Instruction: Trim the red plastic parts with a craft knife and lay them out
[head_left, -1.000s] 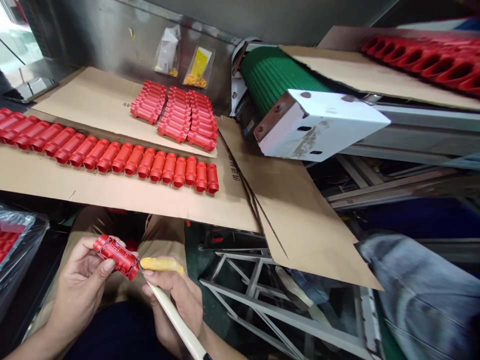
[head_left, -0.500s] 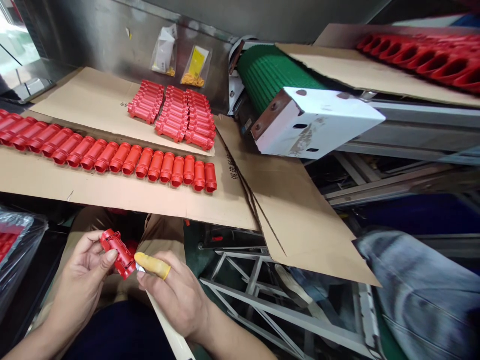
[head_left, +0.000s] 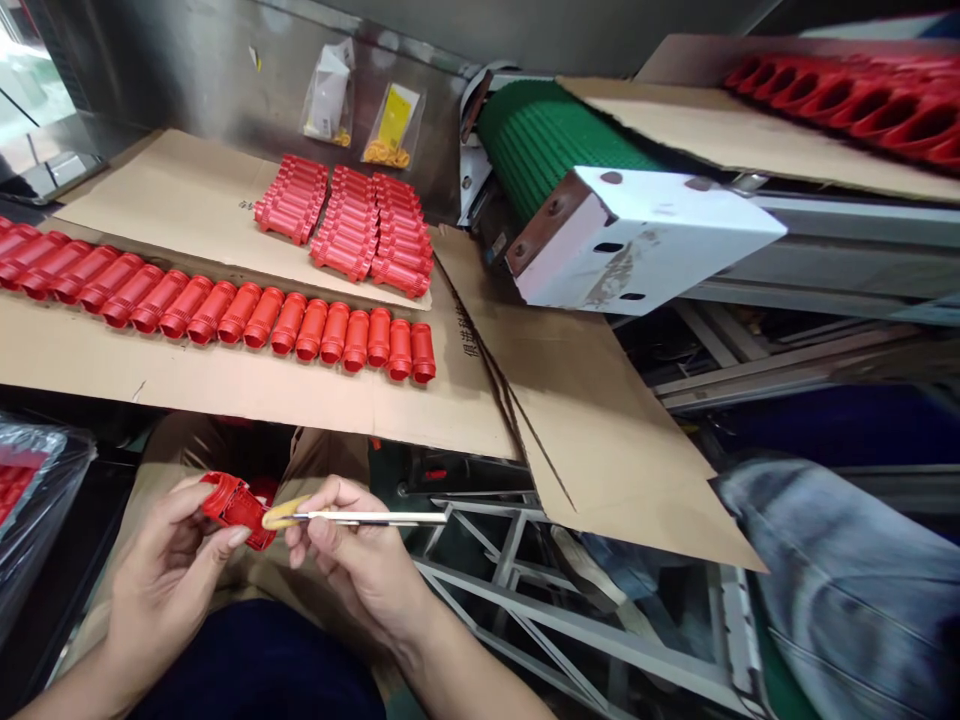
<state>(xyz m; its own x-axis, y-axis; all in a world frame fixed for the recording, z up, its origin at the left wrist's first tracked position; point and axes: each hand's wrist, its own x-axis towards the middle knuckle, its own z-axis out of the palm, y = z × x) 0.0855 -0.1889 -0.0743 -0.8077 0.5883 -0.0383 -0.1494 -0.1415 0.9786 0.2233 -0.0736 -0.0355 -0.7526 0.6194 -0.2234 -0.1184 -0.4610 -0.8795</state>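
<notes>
My left hand (head_left: 161,570) is closed around a red plastic tubular part (head_left: 238,508), tilted over my lap with its open, notched side showing. Pinched in my right hand (head_left: 360,550) is a slim cream-coloured tool (head_left: 397,518), seen edge-on with a dark strip along it. Its exact kind is unclear. A yellow finger cot (head_left: 283,513) covers my right index finger, which meets the right end of the red part. The tool's tip is hidden behind that finger.
A long row of red tubes (head_left: 259,317) lies on the cardboard (head_left: 360,410), with stacked red parts (head_left: 345,220) behind. A green conveyor belt (head_left: 555,140) with a white metal end (head_left: 645,240) stands right. A person's denim-clad leg (head_left: 847,570) is at right, a plastic-lined bin (head_left: 45,470) at left.
My right hand has turned, swinging the tool from pointing down toward my lap to lying nearly level, pointing right. The red part has tipped slightly in my left hand.
</notes>
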